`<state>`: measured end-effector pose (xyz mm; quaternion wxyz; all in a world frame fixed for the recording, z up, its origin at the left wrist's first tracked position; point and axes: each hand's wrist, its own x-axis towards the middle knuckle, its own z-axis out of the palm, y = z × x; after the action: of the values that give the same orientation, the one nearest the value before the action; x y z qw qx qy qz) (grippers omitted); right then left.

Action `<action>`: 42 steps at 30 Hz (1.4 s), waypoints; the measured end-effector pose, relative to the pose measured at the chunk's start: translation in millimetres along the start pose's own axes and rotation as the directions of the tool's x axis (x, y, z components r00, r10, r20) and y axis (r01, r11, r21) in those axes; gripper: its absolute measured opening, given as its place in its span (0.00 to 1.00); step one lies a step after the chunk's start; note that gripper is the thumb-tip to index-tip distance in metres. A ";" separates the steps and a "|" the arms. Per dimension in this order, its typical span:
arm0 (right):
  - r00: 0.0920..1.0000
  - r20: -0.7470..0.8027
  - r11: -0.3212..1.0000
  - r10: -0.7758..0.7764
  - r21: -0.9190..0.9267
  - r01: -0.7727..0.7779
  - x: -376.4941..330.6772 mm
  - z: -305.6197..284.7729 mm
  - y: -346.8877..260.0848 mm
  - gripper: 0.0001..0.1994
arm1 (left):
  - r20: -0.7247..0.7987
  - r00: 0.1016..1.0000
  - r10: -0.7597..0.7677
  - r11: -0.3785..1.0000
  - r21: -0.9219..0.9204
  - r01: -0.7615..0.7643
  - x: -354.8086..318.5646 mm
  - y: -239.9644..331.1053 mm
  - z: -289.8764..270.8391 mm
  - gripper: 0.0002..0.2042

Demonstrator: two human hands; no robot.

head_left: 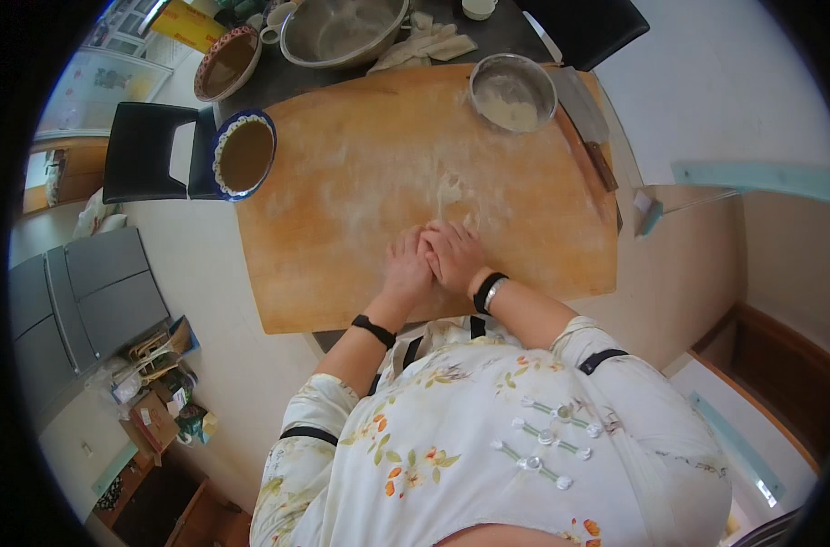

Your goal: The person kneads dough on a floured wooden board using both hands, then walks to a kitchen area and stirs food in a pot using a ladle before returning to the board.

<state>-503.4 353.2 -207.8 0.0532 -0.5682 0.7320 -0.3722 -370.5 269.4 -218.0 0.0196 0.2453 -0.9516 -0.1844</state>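
Note:
Near the front edge of a floury wooden board point(342, 201), my two hands are pressed together. My left hand point(407, 269) has its fingers curled in against my right hand point(453, 255), which lies partly over it with fingers bent. Whatever is beneath or between them is covered by the hands. Just beyond the fingertips, a pale patch of flour point(449, 189) with small crumbs marks the wood. Fainter white dusting spreads across the board's middle.
At the board's back right stand a metal bowl point(513, 93) with flour, a cleaver point(586, 123) and a wooden rolling pin point(581, 164). A blue-rimmed bowl point(244, 155) of brown contents sits at the left edge. Behind are a large steel basin point(342, 32) and a cloth point(424, 44).

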 end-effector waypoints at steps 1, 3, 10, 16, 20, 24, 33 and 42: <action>1.000 0.022 0.999 -0.006 -0.033 0.007 7.9 6.7 9.5 0.11 | 0.020 0.998 -0.061 0.993 0.104 0.058 11.9 -3.7 1.1 0.30; 0.991 0.096 0.996 0.088 -0.003 -0.088 32.2 15.9 34.1 0.12 | 0.170 0.972 -0.162 0.986 0.053 0.155 50.5 -0.1 -16.2 0.29; 0.840 0.346 0.891 0.417 0.026 -0.453 80.9 -15.9 18.1 0.12 | 0.101 0.953 -0.285 0.942 -0.156 0.298 66.8 9.0 -34.3 0.32; 0.985 0.033 0.984 0.168 0.048 -0.169 1.9 -15.0 -28.1 0.11 | -0.065 0.997 0.034 0.970 -0.237 -0.049 -13.9 13.7 -5.3 0.33; 0.998 0.027 0.998 0.059 -0.027 -0.058 22.9 5.5 7.2 0.10 | 0.076 0.995 -0.064 0.998 0.016 0.063 24.9 2.1 -16.2 0.33; 0.922 0.209 0.945 0.326 -0.043 -0.325 67.1 10.4 33.5 0.11 | 0.179 0.972 -0.151 0.988 0.033 0.148 76.8 2.9 -41.4 0.35; 0.998 -0.045 0.999 0.051 0.021 -0.050 -0.1 -17.8 -23.7 0.15 | -0.056 0.994 0.091 0.985 -0.141 -0.098 -11.9 17.7 -19.6 0.31; 0.934 0.218 0.959 0.282 -0.060 -0.276 68.2 13.3 37.4 0.13 | 0.245 0.929 -0.278 0.960 0.034 0.279 78.1 16.8 -52.9 0.26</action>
<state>-550.2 290.3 -216.5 0.1796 -0.4978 0.7997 -0.2837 -440.2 227.9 -166.9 -0.1251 0.3528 -0.9020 -0.2151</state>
